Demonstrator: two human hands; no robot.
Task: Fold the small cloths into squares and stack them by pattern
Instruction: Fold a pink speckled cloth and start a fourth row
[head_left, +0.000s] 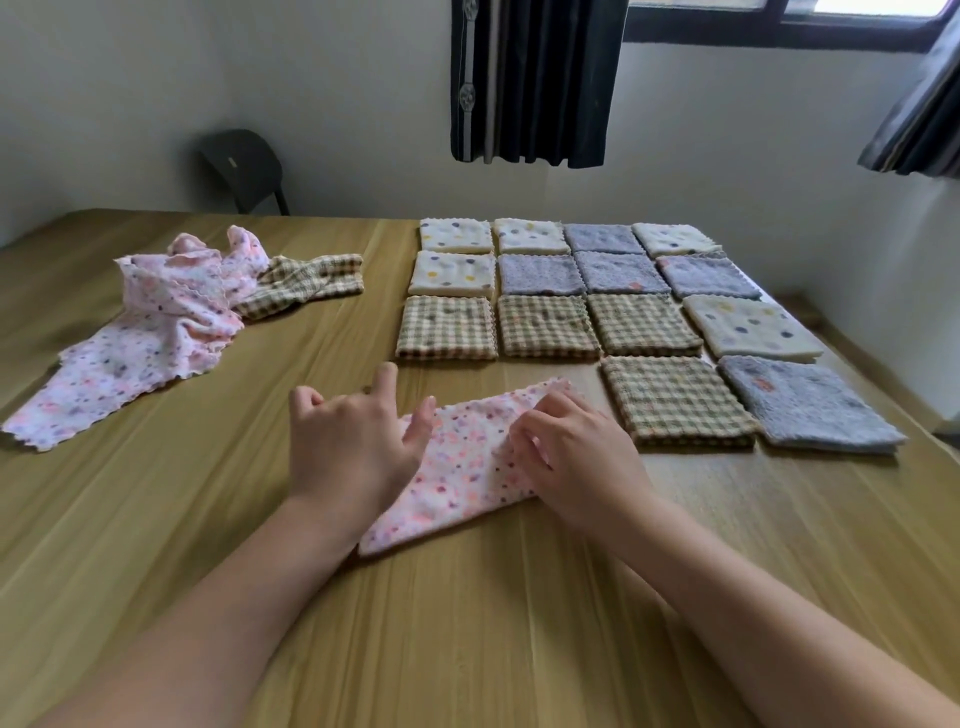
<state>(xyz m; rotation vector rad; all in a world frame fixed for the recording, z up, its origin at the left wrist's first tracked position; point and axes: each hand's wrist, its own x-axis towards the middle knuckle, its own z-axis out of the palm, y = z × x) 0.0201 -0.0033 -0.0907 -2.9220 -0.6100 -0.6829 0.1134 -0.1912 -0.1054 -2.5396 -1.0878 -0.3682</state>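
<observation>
Pink floral cloth (462, 470) on wooden table (156, 519), under left hand (348, 441), right hand (576, 460)

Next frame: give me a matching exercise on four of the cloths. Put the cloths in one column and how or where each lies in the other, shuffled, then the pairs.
Cloths
1. pink floral cloth in front
2. pink floral heap
3. unfolded checked cloth
4. nearest grey cloth

States
A. folded square, nearest on the right
B. crumpled, at the far left of the table
C. partly folded, under the left hand and right hand
D. loose, touching the heap's right side

Pairs: 1-C, 2-B, 3-D, 4-A
</observation>
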